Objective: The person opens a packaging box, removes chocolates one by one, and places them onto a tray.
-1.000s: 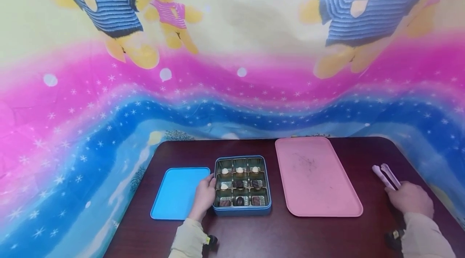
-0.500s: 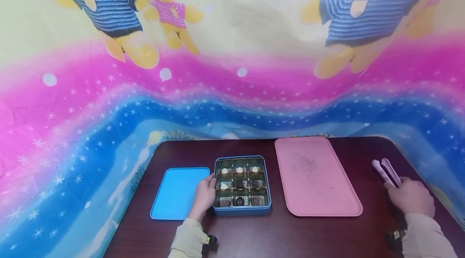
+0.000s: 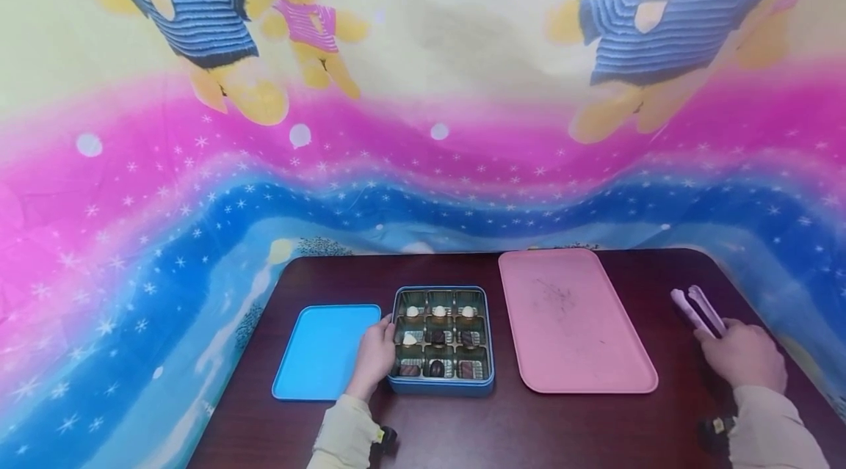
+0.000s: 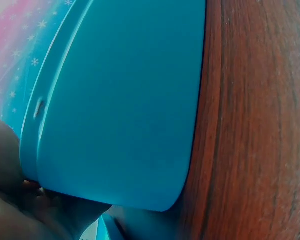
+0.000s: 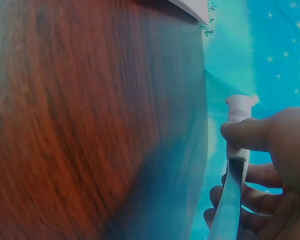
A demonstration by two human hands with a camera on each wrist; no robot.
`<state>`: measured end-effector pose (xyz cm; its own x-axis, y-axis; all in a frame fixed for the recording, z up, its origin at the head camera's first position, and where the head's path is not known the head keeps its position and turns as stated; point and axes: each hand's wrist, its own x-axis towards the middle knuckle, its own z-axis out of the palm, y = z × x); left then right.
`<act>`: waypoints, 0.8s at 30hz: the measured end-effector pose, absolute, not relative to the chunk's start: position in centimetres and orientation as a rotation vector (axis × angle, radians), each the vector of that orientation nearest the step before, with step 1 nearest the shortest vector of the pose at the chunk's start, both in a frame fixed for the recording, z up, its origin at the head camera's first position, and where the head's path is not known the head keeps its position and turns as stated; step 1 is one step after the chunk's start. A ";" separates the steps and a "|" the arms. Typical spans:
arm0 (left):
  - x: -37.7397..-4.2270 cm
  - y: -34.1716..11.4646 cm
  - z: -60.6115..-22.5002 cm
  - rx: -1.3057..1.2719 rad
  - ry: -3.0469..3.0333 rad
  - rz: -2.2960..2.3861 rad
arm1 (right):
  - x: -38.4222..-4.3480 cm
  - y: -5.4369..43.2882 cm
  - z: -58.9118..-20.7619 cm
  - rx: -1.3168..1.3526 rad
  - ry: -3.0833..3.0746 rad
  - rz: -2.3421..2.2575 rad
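A square blue tin of chocolates (image 3: 439,386) stands mid-table, its gold tray holding white and dark chocolates in separate compartments. My left hand (image 3: 373,353) holds the tin by its left side; in the left wrist view, fingers (image 4: 7,155) press at its rim near one corner, partly in shadow. My right hand (image 3: 745,357) grips a pair of pale pink tongs (image 3: 687,312) above the table's right side. Their two arms stand apart and point away from me. In the right wrist view the thumb lies on the tongs (image 5: 236,135), with the other fingers curled on the opposite side.
Left of the tin lies a flat light-blue lid (image 3: 324,351). To its right is a pink tray (image 3: 581,329) with dark smudges. The dark wooden table (image 3: 456,432) backs onto a patterned cloth (image 3: 423,197) with bears and snowflakes.
The tin's top has shifted slightly right and toward me, with the left hand moving along. The right hand with the tongs has drifted slightly left.
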<state>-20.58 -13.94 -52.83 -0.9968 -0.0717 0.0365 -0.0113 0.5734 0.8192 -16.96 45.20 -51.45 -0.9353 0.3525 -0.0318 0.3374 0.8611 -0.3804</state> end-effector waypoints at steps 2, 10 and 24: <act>-20.6 -13.8 -52.8 0.077 -2.727 -1.432 | -16.8 45.1 -51.4 -0.536 -2.977 0.593; -20.5 -13.6 -52.7 0.116 -2.738 -1.442 | -16.5 44.3 -49.7 -0.454 -2.847 0.573; -20.4 -13.6 -52.8 0.131 -2.731 -1.510 | -16.8 41.1 -44.8 -0.244 -2.718 0.511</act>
<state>-20.44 -13.59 -52.76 -0.9963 -0.0823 -0.0248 -0.0647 0.5288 0.8463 -16.75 41.13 -44.79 -0.9192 0.2321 0.3182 0.1008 0.9197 -0.3796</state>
